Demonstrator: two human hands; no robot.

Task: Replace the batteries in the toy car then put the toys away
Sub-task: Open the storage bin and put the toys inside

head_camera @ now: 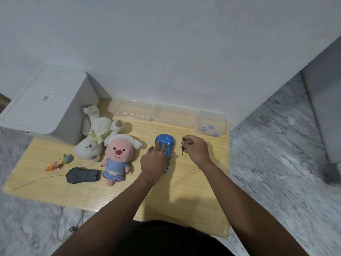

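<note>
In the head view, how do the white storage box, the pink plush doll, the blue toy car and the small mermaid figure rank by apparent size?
1. White storage box
2. Pink plush doll
3. Blue toy car, partly covered by the left hand
4. Small mermaid figure

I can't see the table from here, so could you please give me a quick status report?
Left hand resting on small blue toy car, upright on wooden table. Right hand pinching thin black screwdriver. Nothing blocking.
</note>
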